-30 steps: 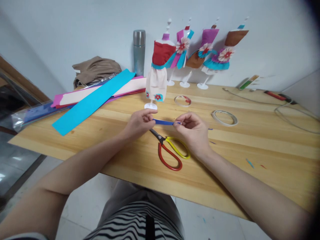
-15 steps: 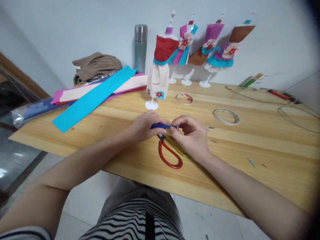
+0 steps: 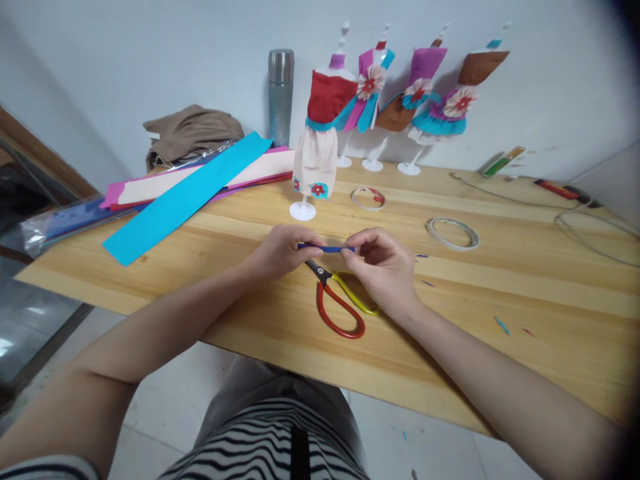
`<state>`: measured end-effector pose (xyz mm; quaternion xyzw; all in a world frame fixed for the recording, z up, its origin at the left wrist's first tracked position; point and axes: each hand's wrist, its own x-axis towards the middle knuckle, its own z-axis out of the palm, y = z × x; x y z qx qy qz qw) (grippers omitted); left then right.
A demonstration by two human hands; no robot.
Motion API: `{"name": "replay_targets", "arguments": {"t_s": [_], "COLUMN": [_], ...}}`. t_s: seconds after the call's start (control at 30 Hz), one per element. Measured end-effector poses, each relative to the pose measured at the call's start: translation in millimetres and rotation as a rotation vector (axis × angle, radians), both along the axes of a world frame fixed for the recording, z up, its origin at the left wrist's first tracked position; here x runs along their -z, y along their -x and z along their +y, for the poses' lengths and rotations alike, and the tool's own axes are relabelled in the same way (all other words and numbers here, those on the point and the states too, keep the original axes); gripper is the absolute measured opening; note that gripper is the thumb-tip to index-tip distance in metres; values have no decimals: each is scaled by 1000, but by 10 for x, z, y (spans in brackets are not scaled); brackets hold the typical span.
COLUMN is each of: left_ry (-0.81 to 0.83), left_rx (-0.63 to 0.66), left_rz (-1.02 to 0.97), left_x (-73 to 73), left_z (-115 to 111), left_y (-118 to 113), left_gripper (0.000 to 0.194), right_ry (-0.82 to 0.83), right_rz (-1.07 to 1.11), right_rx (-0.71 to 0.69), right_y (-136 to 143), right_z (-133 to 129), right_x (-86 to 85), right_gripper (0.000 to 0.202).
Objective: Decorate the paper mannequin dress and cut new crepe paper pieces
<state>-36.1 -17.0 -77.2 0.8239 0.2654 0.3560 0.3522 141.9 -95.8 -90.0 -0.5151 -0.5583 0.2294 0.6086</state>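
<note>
A narrow dark-blue strip [image 3: 334,250], perhaps crepe paper, stretches level between my two hands. My left hand [image 3: 286,251] pinches its left end between thumb and fingers. At the other end, my right hand [image 3: 381,261] grips it with thumb and fingertips. Just below the strip, scissors [image 3: 326,280] with one red and one yellow handle lie on the wooden table [image 3: 270,320]; their blade tips are partly hidden by my left hand. Behind my hands stands a small dress form [image 3: 327,100] in a red top and a pale skirt with flower trim.
Several more dressed forms [image 3: 417,100] line the wall. Tape rolls [image 3: 453,234] lie to the right, near a cable [image 3: 505,189] and a red-handled tool [image 3: 556,189]. A turquoise strip [image 3: 187,200] tops coloured sheets at left, by a brown cloth [image 3: 195,133] and a flask [image 3: 281,100].
The blue strip has been drawn out straighter and looks thinner between my hands. My left hand has shifted slightly left, uncovering more of the scissors.
</note>
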Motion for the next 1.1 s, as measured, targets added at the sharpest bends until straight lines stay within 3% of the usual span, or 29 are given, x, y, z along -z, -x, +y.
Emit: {"name": "replay_targets", "arguments": {"t_s": [0.13, 0.27, 0.5, 0.73, 1.0, 1.1], "left_ry": [-78, -316, -555, -553, -459, -426], "left_rx": [-30, -88, -62, -8, 13, 19], "left_rz": [21, 79, 246, 308, 308, 297], "left_x": [47, 88, 52, 77, 94, 58], "left_z": [38, 62, 41, 5, -37, -53], "left_y": [15, 30, 40, -6, -47, -33], "left_gripper": [10, 10, 17, 19, 14, 24], "right_ry": [7, 41, -139, -215, -205, -207], "right_rz": [13, -50, -445, -598, -568, -558], "right_rx": [-31, -116, -113, -49, -73, -67], "right_y": [-39, -110, -124, -33, -15, -17], "right_z": [24, 44, 51, 15, -1, -6], "right_x": [35, 58, 61, 37, 33, 32], "right_gripper": [10, 14, 37, 4, 13, 13]}}
